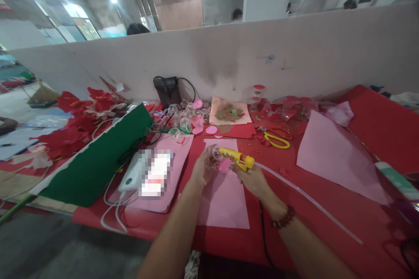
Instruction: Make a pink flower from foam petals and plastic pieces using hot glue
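My right hand (253, 181) is closed around a yellow hot glue gun (233, 156), its nozzle pointing left. From the gun's back end a long clear glue stick (307, 197) trails to the right. My left hand (202, 169) pinches a small clear plastic cup (216, 153) right at the nozzle tip. Just below the cup shows a pink paper disc (224, 165); whether it is joined to the cup I cannot tell. Both hands are above a pink paper sheet (225, 205) on the red-covered table (281, 231).
Clear cups (185, 124) and pink discs (211, 130) cluster behind. Yellow-handled scissors (277, 140) lie right of a glue-stained sheet (214, 111). On the left are a white power bank (132, 174), cables, a green board (98, 170) and red artificial flowers (77, 124). A black cord (262, 231) runs below my right hand.
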A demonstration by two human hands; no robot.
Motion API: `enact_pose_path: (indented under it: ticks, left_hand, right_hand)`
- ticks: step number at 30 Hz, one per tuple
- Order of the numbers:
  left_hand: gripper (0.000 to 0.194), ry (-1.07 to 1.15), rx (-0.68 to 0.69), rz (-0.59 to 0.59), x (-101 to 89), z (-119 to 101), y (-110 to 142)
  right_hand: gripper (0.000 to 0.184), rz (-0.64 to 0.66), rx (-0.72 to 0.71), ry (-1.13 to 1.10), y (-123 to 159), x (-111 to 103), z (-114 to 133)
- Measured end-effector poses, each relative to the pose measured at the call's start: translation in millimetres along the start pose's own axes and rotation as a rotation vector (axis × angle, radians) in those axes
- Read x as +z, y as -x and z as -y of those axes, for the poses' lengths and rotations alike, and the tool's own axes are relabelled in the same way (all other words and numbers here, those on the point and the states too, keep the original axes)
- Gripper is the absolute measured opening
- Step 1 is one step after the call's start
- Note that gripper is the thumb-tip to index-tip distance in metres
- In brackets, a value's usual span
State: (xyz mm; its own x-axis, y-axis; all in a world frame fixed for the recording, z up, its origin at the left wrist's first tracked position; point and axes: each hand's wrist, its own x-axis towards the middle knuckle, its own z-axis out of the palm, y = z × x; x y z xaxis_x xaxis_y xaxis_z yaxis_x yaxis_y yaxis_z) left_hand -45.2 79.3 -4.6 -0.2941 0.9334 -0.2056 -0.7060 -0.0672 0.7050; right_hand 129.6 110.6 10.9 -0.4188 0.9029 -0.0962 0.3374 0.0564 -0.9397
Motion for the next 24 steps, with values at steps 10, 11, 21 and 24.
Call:
enact_pose_path:
  ticks: [10,11,21,24]
  left_hand:
    - [0.019,0.023,-0.012,-0.042,5.1,3.1,-0.9]
    - [0.018,0.031,-0.012,-0.047,5.4,3.1,-0.8]
    - [0.015,0.048,-0.027,-0.009,5.0,-0.7,-0.8]
    - [0.016,0.036,-0.026,-0.005,6.3,-0.8,-0.3]
  right_hand:
    - [0.046,-0.006,-0.071,0.067,-1.0,-3.0,-0.5]
    - [0.046,-0.008,-0.073,0.071,-1.4,-3.0,-1.2]
    - [0.048,-0.018,-0.052,0.032,-4.4,-1.0,-7.6]
    - [0.048,-0.025,-0.054,0.053,-4.6,-1.6,-7.5]
